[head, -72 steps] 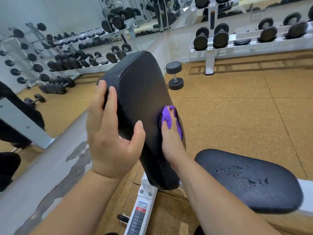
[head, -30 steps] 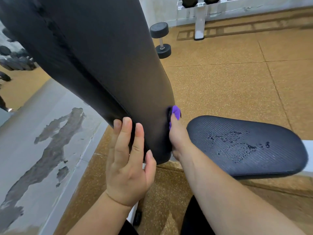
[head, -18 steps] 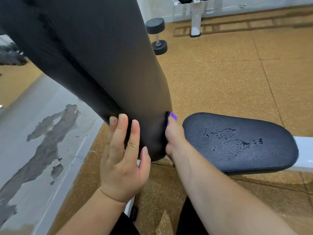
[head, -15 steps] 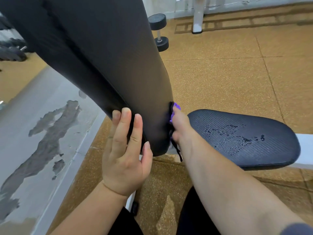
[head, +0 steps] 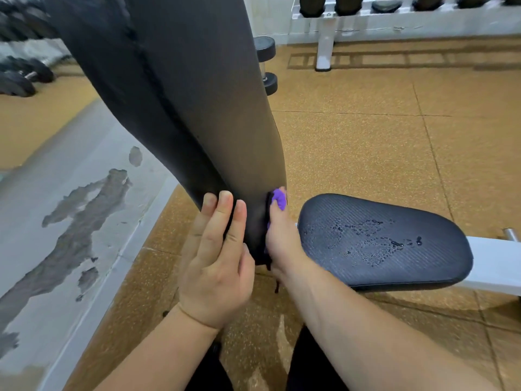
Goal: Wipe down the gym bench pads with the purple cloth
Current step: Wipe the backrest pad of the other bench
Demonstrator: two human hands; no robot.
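The black upright back pad (head: 183, 94) of the bench fills the upper left and tapers down to the middle. My left hand (head: 217, 263) lies flat against its lower left edge, fingers together and pointing up. My right hand (head: 282, 244) presses the purple cloth (head: 279, 199) against the pad's lower right edge; only a small fold of the cloth shows above my fingers. To the right lies the black seat pad (head: 380, 241), with water droplets on its ribbed top.
A black dumbbell (head: 266, 66) stands on the cork-coloured floor behind the back pad. A white dumbbell rack (head: 327, 32) runs along the far wall. A worn grey strip (head: 70, 221) borders the floor on the left. The white bench frame (head: 496, 263) extends right.
Both hands have slid down from mid-pad to the back pad's bottom end. In the last half second the right hand with the cloth edged slightly up the right edge.
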